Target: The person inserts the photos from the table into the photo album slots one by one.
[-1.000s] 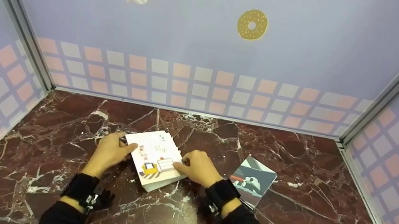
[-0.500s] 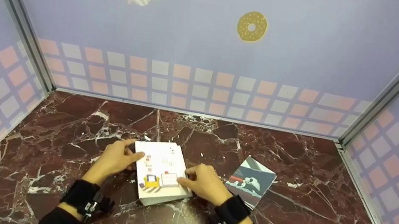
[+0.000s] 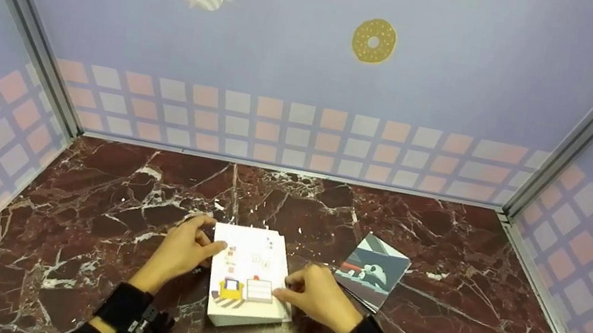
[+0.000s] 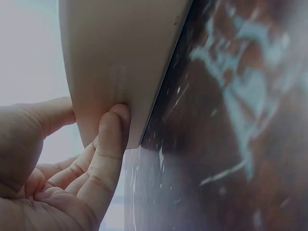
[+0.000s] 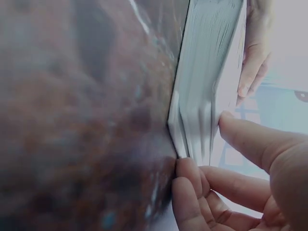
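A thick white-covered book [image 3: 248,273] lies on the marble table with a yellow drawing on its front. My left hand [image 3: 182,250] holds its left side, thumb on the cover. In the left wrist view, a fingertip [image 4: 122,113] presses the smooth spine [image 4: 120,53]. My right hand [image 3: 320,297] holds the opposite side, thumb on the cover's edge. In the right wrist view the white page edges [image 5: 204,62] show, slightly fanned near the corner, with my curled fingers [image 5: 187,202] at the lower cover.
A smaller grey-blue booklet [image 3: 374,270] with a pale animal picture lies right of the book, just beyond my right hand. Patterned lilac walls [image 3: 288,69] enclose the dark red marble table [image 3: 99,230] at the back and both sides.
Both hands have drawn the book toward me and to the right, turning it straighter. The grey-blue booklet has stayed in place.
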`<move>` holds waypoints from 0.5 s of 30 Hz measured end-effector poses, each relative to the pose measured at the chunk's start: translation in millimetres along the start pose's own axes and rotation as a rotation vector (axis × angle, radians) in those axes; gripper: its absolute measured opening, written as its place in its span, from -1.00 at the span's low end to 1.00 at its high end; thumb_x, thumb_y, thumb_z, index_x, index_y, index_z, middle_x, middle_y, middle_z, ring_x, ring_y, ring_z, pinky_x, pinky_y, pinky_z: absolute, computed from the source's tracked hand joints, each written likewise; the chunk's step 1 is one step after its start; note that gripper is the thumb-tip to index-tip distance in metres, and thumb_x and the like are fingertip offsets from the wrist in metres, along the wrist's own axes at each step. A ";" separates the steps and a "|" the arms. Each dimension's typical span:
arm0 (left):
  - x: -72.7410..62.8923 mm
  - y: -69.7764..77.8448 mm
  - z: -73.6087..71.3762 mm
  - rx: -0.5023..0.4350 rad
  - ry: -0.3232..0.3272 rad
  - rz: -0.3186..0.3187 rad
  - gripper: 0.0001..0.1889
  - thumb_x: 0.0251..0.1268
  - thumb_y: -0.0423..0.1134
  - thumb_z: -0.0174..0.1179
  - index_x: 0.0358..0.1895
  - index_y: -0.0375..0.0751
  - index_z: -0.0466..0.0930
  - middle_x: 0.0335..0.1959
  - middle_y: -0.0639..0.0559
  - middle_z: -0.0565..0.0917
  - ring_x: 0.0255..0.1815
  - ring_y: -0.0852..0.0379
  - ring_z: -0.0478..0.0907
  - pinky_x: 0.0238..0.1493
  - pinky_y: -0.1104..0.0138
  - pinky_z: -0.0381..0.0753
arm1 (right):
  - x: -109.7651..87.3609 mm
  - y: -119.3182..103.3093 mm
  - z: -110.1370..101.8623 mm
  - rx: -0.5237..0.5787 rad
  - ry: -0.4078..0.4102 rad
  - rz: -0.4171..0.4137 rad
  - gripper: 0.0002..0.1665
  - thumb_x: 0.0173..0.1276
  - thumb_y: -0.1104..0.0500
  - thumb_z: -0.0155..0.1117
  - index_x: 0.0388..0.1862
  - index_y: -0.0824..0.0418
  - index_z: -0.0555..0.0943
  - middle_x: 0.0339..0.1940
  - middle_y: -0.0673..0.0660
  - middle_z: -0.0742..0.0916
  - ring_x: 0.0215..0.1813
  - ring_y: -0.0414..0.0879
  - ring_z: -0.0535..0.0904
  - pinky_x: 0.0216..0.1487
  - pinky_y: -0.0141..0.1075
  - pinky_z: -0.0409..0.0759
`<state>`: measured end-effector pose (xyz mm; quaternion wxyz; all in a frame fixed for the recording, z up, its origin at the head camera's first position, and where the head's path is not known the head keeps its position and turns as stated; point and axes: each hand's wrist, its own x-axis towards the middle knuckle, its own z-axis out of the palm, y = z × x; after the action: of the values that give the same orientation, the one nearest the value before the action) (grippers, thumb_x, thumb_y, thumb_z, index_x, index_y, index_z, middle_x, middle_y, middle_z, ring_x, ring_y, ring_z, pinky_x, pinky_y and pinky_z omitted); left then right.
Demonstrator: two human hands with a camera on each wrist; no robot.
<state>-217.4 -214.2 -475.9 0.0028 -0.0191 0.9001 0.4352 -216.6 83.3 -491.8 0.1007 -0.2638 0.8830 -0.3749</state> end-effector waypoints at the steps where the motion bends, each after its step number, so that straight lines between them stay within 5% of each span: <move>1: -1.3 0.9 1.8 -0.002 -0.003 0.001 -0.36 0.42 -0.21 0.43 0.48 -0.32 0.46 -0.33 -0.06 0.80 -0.50 0.06 0.74 -0.47 0.31 0.66 | -2.7 0.5 -0.4 -0.001 0.000 -0.003 -0.59 0.40 -0.01 0.55 -0.60 0.09 0.66 -0.72 -0.20 0.39 -0.63 -0.36 0.20 -0.57 -0.48 0.15; 6: -10.5 5.3 11.2 -0.047 -0.027 -0.003 -0.42 0.39 -0.27 0.43 0.42 -0.29 0.51 -0.36 -0.04 0.78 -0.49 0.09 0.73 -0.46 0.29 0.70 | -17.3 1.9 -4.1 -0.020 -0.020 -0.021 -0.40 0.40 -0.03 0.54 -0.72 -0.04 0.38 -0.77 -0.24 0.29 -0.67 -0.39 0.13 -0.59 -0.47 0.08; 15: -30.0 16.1 29.2 -0.080 -0.091 0.055 -0.46 0.36 -0.26 0.46 0.35 -0.26 0.54 -0.38 -0.02 0.76 -0.50 0.10 0.70 -0.43 0.28 0.74 | -52.8 4.3 -10.2 0.013 -0.053 0.020 -0.48 0.35 -0.07 0.57 -0.69 0.12 0.59 -0.77 -0.26 0.45 -0.68 -0.43 0.18 -0.61 -0.50 0.11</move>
<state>-188.4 -180.4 -480.8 0.0312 0.0253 0.8811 0.4711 -177.7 120.6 -488.8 0.1297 -0.2643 0.8802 -0.3724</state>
